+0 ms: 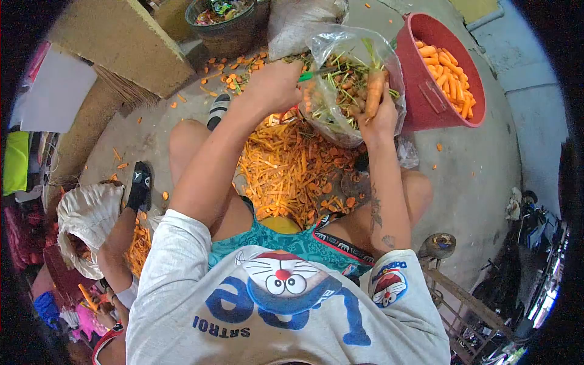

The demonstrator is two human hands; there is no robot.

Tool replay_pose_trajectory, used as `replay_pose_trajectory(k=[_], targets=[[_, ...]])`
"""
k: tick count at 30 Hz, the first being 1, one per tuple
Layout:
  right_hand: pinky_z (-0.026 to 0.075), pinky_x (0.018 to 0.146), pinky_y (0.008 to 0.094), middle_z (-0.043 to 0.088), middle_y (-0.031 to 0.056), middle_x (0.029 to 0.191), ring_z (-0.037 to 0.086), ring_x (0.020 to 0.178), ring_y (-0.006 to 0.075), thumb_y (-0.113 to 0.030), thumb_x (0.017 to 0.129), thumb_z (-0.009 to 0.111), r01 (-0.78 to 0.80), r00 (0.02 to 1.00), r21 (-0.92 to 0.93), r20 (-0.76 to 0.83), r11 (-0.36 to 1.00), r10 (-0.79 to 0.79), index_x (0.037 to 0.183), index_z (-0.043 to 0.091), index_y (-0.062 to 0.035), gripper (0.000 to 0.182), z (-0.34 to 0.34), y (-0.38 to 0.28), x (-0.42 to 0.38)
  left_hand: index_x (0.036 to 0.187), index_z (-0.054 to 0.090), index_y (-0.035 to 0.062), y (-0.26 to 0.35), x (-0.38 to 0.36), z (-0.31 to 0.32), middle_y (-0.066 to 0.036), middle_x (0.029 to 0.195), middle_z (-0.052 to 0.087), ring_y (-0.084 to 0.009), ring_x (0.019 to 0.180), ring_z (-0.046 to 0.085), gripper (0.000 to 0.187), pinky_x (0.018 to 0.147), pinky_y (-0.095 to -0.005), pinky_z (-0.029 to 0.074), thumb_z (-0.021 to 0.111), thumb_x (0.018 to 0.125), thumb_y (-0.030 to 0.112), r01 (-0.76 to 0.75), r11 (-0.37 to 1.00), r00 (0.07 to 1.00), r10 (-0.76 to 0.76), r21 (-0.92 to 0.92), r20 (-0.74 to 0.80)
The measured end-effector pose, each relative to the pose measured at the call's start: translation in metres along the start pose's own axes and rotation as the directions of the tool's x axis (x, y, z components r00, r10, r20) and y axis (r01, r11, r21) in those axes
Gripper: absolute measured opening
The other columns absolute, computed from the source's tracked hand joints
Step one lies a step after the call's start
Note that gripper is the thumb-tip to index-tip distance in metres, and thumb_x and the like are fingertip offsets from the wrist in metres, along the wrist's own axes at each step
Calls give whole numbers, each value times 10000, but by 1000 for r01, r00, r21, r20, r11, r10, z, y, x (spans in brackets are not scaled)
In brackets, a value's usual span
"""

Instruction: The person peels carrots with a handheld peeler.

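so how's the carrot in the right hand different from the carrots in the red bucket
The carrot in the right hand is whole, with a green stalk end on top and a dull skin; the carrots in the red bucket are trimmed, with no greens, and bright orange. The held one stands upright above the clear plastic bag; the bucket carrots lie piled. All are orange.

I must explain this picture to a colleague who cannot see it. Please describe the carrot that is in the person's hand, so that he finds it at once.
Start at the red bucket of peeled carrots, upper right. Beside it, on its left, is a clear plastic bag of carrot scraps. The carrot stands upright before this bag, gripped by the right hand; only it is whole with green stalks.
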State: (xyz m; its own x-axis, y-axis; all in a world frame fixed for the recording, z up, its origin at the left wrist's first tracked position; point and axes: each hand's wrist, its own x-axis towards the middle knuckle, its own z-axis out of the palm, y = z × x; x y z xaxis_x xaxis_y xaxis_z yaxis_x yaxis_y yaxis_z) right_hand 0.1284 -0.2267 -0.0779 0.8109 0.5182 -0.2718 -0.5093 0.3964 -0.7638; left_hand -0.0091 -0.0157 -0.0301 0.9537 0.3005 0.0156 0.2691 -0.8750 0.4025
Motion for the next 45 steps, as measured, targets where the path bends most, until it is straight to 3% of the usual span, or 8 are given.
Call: replay_pose_trajectory(k=[6,13,27,29,35,39,41,45], targets=[[320,459,270,456,-8,636,415,501,130,-420,1082,353,-205,979,83,-7,975,206,1092,644,-88,442,-3,-4,-17,1001,613,-1,35,3,30,-235,853,703,-430,824,705,277,735,-544,565,675,814,194,-86,995,996,84,56,33],[300,469,257,451,6,655,399,523,141,-284,989,401,-206,963,148,-144,967,228,1235,632,-33,420,-10,-2,-20,1014,560,-15,58,8,48,-228,829,700,-426,784,703,306,705,-536,567,687,807,170,-208,976,975,202,68,88],[317,436,265,496,8,679,426,497,122,-258,1009,383,-193,954,77,-217,978,205,1065,623,-65,313,-29,15,-24,898,658,-18,30,73,101,-219,917,722,-408,901,722,183,773,-506,586,653,836,154,-341,928,938,346,149,-11],[321,454,252,512,7,688,429,526,113,-235,1010,385,-267,939,149,-181,952,292,1072,626,-57,305,-24,8,-38,896,680,-27,16,85,88,-248,961,727,-412,928,721,190,785,-508,584,633,831,146,-47,992,977,21,117,210],[321,471,256,523,5,699,430,542,119,-224,1006,381,-222,944,231,-193,947,268,1080,584,-97,251,-33,4,-17,947,681,-33,44,72,56,-254,969,728,-421,900,725,233,790,-522,581,652,811,155,-36,995,996,29,88,80],[323,476,263,543,-1,726,444,551,119,-258,1030,373,-218,960,76,-161,973,228,1049,592,-112,264,-33,24,-4,1009,671,-32,72,45,61,-246,916,727,-419,861,725,277,753,-523,583,700,800,147,-186,974,976,169,125,137],[365,458,296,526,-7,701,492,566,127,-297,1046,379,-62,959,-221,-284,973,-3,1036,614,-124,292,-13,31,-15,1015,676,-28,54,52,79,-242,895,726,-411,848,727,277,728,-506,589,712,800,143,-224,965,972,211,134,102],[326,483,271,542,-18,713,459,553,105,-263,1033,427,-219,958,-56,-201,974,204,1053,618,-131,233,-11,15,-27,992,677,-27,13,77,71,-230,867,724,-402,844,731,233,733,-497,596,683,826,137,19,995,994,-30,102,109]])
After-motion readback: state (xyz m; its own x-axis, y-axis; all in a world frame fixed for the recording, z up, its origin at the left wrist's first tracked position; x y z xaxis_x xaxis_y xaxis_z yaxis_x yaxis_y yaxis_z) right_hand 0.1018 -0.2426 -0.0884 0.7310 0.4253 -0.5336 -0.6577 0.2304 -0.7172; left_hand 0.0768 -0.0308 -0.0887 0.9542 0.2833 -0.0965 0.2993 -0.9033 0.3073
